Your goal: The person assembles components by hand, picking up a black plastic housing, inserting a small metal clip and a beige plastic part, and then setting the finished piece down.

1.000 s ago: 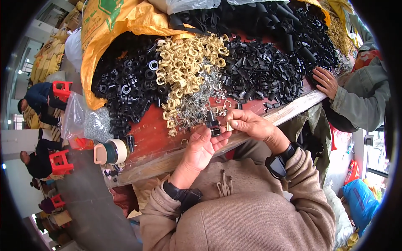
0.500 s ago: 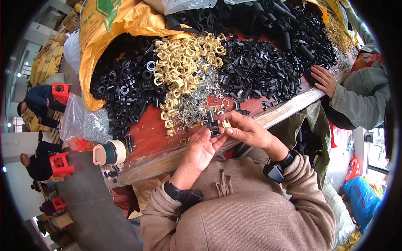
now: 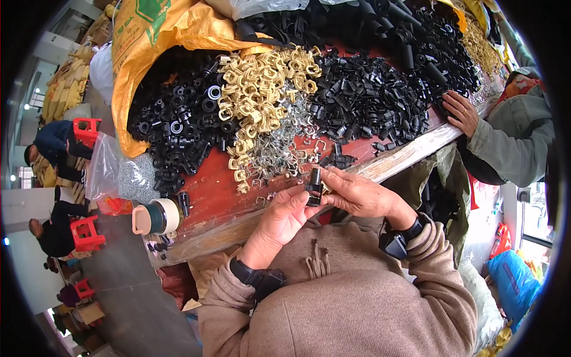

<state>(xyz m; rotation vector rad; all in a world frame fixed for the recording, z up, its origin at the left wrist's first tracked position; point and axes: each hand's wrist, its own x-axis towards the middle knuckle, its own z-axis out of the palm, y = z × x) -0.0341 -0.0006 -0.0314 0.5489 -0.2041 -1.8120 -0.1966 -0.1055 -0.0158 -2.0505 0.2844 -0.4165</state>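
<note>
Between my two hands, just past the table's near edge, is a small black plastic fitting [image 3: 314,185] with a narrow upright stem. My left hand [image 3: 284,215] pinches it between thumb and fingers from the left. From the other side, my right hand [image 3: 357,193] has its thumb and fingers closed against the same fitting. A cream plastic piece [image 3: 327,189] shows in part by the right fingers; most of it is hidden. Beyond my hands lie a pile of cream plastic rings [image 3: 253,89], small metal clips [image 3: 276,152] and black clip-like parts [image 3: 369,98].
Black ring-shaped parts [image 3: 178,119] spill from an orange woven sack [image 3: 134,77] on the red tabletop [image 3: 205,178]. A cream-and-green cup [image 3: 157,217] stands at the left corner. At right, another person's hand [image 3: 461,111] rests by the wooden edge [image 3: 410,152].
Both hands have come closer together and slightly lower. The black fitting has moved right and turned, and the cream piece in my right fingers is now mostly hidden behind them.
</note>
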